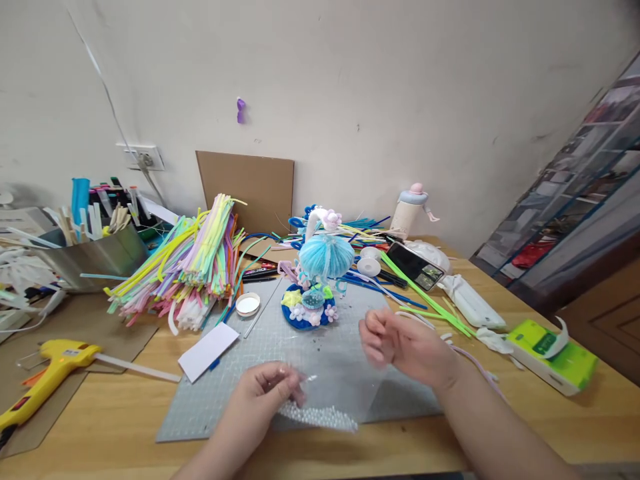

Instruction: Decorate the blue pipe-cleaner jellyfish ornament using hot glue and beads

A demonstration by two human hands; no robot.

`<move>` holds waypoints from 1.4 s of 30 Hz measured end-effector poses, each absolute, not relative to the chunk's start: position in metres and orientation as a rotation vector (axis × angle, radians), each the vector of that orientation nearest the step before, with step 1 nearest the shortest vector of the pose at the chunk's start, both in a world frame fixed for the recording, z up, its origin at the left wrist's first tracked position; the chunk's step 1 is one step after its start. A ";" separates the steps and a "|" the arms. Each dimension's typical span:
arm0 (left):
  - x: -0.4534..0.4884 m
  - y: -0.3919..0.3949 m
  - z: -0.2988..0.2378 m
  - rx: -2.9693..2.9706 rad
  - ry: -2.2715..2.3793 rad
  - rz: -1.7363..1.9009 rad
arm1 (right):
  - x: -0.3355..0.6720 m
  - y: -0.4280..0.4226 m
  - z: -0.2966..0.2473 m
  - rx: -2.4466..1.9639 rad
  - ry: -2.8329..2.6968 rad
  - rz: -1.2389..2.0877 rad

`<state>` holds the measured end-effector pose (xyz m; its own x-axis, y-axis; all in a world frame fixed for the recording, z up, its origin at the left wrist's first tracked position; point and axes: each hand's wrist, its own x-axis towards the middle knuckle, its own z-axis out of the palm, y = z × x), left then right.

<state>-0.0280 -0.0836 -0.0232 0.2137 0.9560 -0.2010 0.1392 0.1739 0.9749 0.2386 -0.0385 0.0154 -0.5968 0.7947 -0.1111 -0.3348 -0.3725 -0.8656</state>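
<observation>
My left hand (265,393) pinches the edge of a clear plastic bag (340,380) lying on the grey cutting mat (210,393). Small white beads (320,418) lie in the bag's lower end. My right hand (400,343) hovers above the bag's right side, fingers curled and blurred by motion; whether it holds anything is unclear. Just behind the hands stands a pipe-cleaner figure (317,273) with a fluffy light-blue ball on a blue base with small flowers.
A heap of coloured pipe cleaners (190,260) lies left of the mat. A yellow glue gun (45,373), white card (209,351), white lid (248,304), metal bin (95,253), phone (415,265), green tissue pack (555,353) and bottle (413,210) surround it.
</observation>
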 end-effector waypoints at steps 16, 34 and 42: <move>-0.036 -0.065 -0.016 1.157 1.344 0.731 | 0.197 -0.061 -0.039 -1.213 -1.281 1.892; -0.034 -0.059 -0.004 1.346 1.247 0.953 | 0.198 -0.059 -0.032 -1.278 -1.704 1.412; -0.036 -0.061 -0.006 1.281 1.253 1.053 | 0.197 -0.059 -0.038 -1.277 -1.585 1.528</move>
